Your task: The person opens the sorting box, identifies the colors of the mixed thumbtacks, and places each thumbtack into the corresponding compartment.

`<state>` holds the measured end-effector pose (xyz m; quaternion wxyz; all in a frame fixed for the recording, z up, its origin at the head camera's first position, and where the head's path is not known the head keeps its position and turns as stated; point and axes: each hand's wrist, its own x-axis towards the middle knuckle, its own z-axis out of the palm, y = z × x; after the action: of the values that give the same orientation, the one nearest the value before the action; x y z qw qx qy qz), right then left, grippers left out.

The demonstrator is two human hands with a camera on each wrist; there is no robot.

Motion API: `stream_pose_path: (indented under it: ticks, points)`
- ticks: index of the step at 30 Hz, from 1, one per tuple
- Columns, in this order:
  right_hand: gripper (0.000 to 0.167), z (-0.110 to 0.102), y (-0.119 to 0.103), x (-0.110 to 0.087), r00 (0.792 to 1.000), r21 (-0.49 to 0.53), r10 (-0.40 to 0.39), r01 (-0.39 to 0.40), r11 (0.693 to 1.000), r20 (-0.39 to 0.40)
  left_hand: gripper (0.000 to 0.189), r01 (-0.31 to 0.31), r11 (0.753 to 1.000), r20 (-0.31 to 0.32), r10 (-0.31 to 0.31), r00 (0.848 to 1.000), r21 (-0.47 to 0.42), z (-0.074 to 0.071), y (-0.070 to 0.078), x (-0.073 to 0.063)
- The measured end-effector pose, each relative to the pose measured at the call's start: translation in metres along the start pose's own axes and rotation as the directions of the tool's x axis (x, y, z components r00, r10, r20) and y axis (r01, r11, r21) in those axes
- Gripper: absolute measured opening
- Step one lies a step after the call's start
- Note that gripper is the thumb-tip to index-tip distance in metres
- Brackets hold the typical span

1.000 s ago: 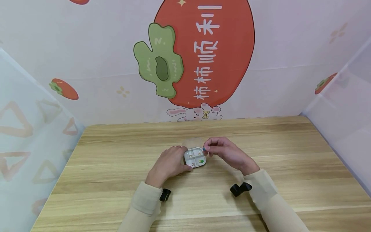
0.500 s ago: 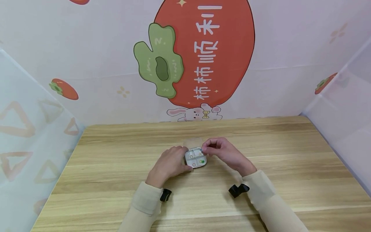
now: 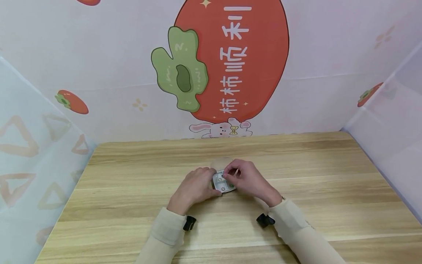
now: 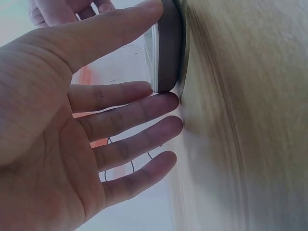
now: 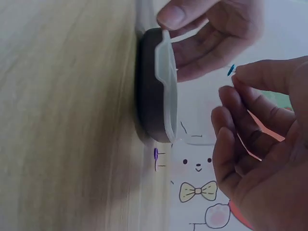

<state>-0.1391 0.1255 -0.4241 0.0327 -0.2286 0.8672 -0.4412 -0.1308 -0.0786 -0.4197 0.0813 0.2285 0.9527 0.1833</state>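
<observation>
A small compartment box like a pill box (image 3: 217, 184), with a white divided tray and a dark grey outer shell (image 5: 151, 91), sits on the table. My left hand (image 3: 194, 190) grips its left side between thumb and fingers. Small round pieces (image 3: 223, 189) lie in its compartments, and a bit of green (image 3: 232, 185) shows beside my right hand. Over the box's far side, my right hand (image 3: 248, 180) pinches a tiny blue piece (image 5: 231, 70) at the tips of thumb and index finger. That hand hides the right-hand compartments in the head view.
A see-through lid (image 3: 220, 162) stands open behind the box. Around it spreads the wood-grain table (image 3: 132, 165), backed by a white wall cloth (image 3: 125, 73) with a large red persimmon print. Black camera mounts (image 3: 189, 223) sit at both wrists.
My right hand has moved left from the box's right edge to over its far compartments, still pinching the blue piece. The box and left hand have shifted slightly right.
</observation>
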Motion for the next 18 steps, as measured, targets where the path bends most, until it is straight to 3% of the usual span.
stream_pose_path:
  ticks: [6, 18]
  points:
    - [0.008, 0.0052, -0.0002, 0.0005, 0.999, -0.188, -0.031, 0.027, 0.982, -0.015, 0.052, -0.005, 1.0, 0.011, 0.005, 1.0, 0.007, 0.0007, 0.003, 0.001]
    - [0.005, 0.011, -0.0015, -0.0003, 0.998, -0.357, -0.053, 0.033, 0.934, -0.046, 0.052, -0.037, 0.999, 0.003, 0.037, 0.999, 0.017, 0.0016, 0.0034, 0.0011]
